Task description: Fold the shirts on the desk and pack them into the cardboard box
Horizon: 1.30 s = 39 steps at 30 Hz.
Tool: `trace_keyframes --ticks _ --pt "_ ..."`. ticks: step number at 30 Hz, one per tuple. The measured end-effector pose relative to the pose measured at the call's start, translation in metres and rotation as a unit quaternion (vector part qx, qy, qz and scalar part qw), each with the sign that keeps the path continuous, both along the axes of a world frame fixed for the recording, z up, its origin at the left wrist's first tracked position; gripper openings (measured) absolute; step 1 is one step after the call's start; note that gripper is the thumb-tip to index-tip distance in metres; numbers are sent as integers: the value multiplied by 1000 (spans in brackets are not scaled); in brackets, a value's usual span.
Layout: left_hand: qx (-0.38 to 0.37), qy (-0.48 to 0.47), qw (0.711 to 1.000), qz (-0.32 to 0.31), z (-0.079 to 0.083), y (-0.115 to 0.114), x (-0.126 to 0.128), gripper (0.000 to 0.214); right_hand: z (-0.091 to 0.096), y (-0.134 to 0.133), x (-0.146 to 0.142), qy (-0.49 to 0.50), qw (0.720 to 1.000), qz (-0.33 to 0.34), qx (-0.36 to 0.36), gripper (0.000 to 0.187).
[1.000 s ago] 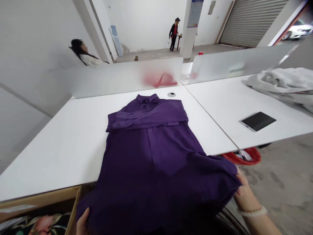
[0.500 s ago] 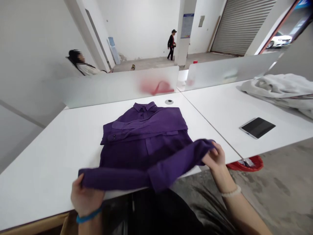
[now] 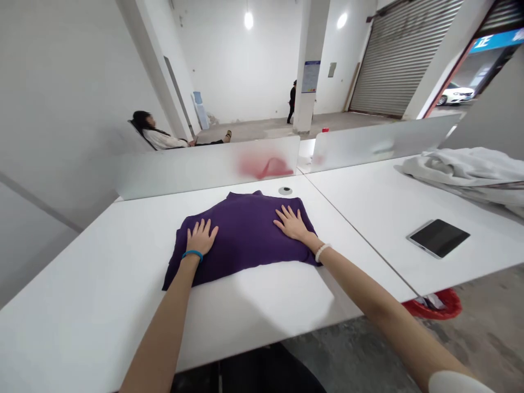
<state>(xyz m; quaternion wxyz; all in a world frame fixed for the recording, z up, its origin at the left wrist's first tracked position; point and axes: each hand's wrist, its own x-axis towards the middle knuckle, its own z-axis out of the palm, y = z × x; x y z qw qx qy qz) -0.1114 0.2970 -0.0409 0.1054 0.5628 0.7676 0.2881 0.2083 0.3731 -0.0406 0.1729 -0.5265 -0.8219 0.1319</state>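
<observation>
A purple shirt [image 3: 245, 234] lies folded over on the white table [image 3: 262, 311], its lower part covering the front and most of the collar. Flat on the cloth's left side rests my left hand [image 3: 200, 238], fingers spread, a blue band at the wrist. My right hand [image 3: 292, 224], with a pale bracelet, presses on the upper right part of the shirt, its fingers also apart. Neither hand grips the fabric. The buttons and sleeves are hidden under the folded layer.
A tablet [image 3: 439, 238] and a heap of white cloth [image 3: 470, 174] lie on the right-hand table. Frosted dividers [image 3: 196, 172] stand along the back edge. A red-lined bin [image 3: 442, 305] sits below at right. A person [image 3: 158, 134] reclines beyond the divider; another stands near the pillar.
The shirt's hem, held up in both hands before, has been folded up over its front. Both hands have let go and moved forward onto the cloth. The view has tilted up.
</observation>
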Motion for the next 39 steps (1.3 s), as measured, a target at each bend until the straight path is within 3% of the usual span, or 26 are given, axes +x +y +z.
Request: trace_keyframes --ticks 2,7,30,34,39 --pt "-38 67 997 -9 -9 0 -3 65 -12 0 0 -105 994 -6 13 61" --pt "-101 193 976 -12 -11 1 -6 66 -16 3 2 -133 991 -9 14 62" --pt "-115 214 970 -3 -7 -8 5 64 -15 -3 1 -157 987 -12 32 58" --pt "-105 243 964 3 -7 -29 19 62 -14 -18 6 -176 983 -1 52 57" --pt "-57 281 958 -1 -19 -88 32 60 -19 -56 28 -177 981 42 70 57"
